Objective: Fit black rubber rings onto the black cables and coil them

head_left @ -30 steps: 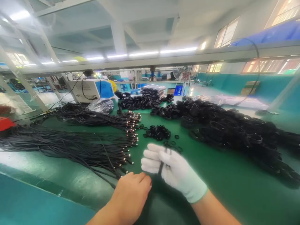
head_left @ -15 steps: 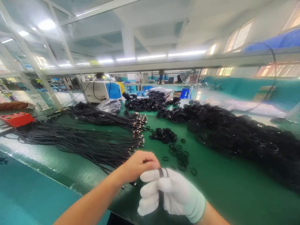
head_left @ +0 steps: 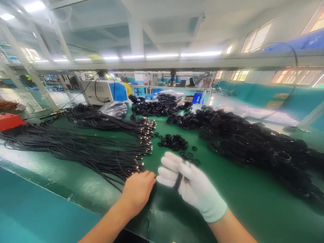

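Right hand: the gloved right hand (head_left: 193, 189) is clenched around a thin black bundle (head_left: 179, 179), seemingly a doubled cable, which runs between thumb and fingers above the counter (head_left: 248, 199).
Left hand: the bare left hand (head_left: 138, 189) lies knuckles-up at the near ends of the cables (head_left: 76, 150), fingertips on or just beside the plug tips; whether its grip has closed on one cannot be told, since the palm hides it.
Bundle: held off the counter, just right of the left hand and in front of the loose rings (head_left: 188, 156).
Risk, slipping: the glove looks smooth, so a slack grip could probably let the bundle spring open or slide out.
Risk, snagging: the cables lie fanned and crossed, so lifting one by its tip could likely drag its neighbours along and tangle the fan.
Risk, scattering: the small rings sit close behind the right hand; a sweep of the wrist could knock them into the ring heap (head_left: 173, 141) or off toward the coils (head_left: 253, 141).
Risk, edge: both hands work near the counter's front edge, so anything dropped there may roll off.
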`<move>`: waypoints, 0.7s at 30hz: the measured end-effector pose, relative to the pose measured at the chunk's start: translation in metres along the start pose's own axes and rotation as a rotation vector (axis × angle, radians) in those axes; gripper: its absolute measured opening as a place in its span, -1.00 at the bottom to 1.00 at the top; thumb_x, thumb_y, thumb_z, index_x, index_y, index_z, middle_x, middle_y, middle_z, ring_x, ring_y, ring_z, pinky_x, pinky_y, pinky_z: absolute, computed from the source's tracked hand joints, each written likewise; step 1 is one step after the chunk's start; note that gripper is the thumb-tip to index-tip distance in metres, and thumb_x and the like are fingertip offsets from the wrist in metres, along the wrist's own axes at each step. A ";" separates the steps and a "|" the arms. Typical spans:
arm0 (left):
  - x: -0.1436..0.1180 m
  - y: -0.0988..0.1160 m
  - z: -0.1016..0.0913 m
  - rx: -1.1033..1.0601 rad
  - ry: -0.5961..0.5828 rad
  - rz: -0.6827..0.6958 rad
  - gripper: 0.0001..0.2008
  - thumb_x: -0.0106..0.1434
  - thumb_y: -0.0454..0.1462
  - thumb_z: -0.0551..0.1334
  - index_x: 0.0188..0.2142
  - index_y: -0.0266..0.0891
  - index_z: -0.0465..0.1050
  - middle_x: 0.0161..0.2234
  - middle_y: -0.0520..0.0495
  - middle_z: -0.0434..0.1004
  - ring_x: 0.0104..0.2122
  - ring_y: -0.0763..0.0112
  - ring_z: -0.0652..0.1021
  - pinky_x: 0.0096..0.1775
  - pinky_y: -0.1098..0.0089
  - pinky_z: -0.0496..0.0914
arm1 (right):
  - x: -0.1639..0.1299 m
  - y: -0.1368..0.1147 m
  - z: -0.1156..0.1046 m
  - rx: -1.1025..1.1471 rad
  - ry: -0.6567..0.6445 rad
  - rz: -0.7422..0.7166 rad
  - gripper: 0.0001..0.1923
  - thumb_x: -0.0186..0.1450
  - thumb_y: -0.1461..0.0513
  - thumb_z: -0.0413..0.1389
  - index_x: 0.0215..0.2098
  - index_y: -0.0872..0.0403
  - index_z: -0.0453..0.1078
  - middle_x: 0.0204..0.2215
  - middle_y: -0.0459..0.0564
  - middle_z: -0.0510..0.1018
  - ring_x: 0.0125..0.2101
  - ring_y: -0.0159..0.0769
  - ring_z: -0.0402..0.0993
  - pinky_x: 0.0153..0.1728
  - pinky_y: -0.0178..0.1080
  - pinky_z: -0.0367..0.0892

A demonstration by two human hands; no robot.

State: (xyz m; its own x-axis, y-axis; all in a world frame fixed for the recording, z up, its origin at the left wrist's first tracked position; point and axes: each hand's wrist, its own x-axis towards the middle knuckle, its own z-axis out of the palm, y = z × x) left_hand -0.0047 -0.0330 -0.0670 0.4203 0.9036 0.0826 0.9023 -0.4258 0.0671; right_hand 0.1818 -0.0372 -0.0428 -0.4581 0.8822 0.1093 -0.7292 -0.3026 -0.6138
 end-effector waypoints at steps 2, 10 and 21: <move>-0.007 0.011 -0.002 -0.026 0.011 0.070 -0.76 0.32 -0.29 -0.04 -0.35 -0.16 0.38 -0.40 0.03 0.50 -0.43 0.36 0.48 -0.40 0.38 0.19 | 0.002 0.002 0.001 -0.007 0.035 -0.026 -0.69 0.23 0.18 0.16 -0.07 0.07 0.33 -0.20 0.02 0.48 -0.30 -0.29 0.43 -0.07 -0.01 0.25; -0.008 0.010 -0.032 -0.135 0.225 0.387 -0.86 0.24 -0.23 0.18 -0.43 -0.21 0.40 -0.46 0.05 0.48 -0.45 0.42 0.43 -0.38 0.37 0.15 | -0.002 0.021 -0.002 -0.266 0.034 0.205 -0.71 0.20 0.27 0.19 -0.11 0.20 0.37 -0.36 0.05 0.48 -0.35 -0.32 0.37 -0.26 -0.20 0.27; 0.016 -0.021 -0.035 -1.028 -0.146 0.211 -0.86 0.19 -0.30 0.19 -0.33 -0.30 0.51 -0.36 -0.01 0.53 -0.32 0.43 0.49 -0.26 0.49 0.34 | -0.005 0.045 0.012 0.255 -0.175 0.529 -0.65 0.04 0.29 0.30 -0.35 0.15 0.20 -0.53 -0.19 0.12 -0.51 -0.48 0.11 -0.40 -0.31 0.12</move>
State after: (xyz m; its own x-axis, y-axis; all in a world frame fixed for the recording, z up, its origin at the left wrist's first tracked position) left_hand -0.0201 -0.0111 -0.0319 0.6278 0.7748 0.0751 0.3235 -0.3474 0.8801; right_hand 0.1451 -0.0596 -0.0619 -0.8523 0.5227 -0.0188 -0.4687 -0.7793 -0.4159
